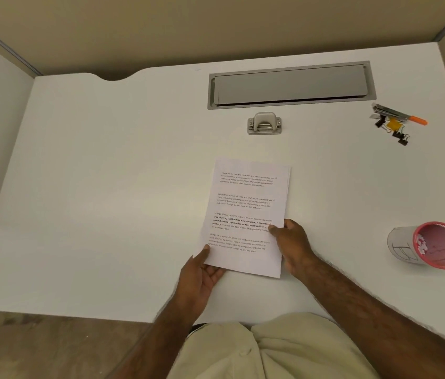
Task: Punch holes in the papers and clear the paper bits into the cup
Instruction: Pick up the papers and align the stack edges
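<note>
White desk [106, 187], papers [248, 214] btwn hands [291, 243]

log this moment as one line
papers held by left hand, right hand | hole punch untouched | cup on its side

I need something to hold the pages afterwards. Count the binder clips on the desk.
About 4, all in one cluster at the desk's far right: small black binder clips beside a yellow one, below the grey stapler. They overlap, so some may be hidden.
</note>
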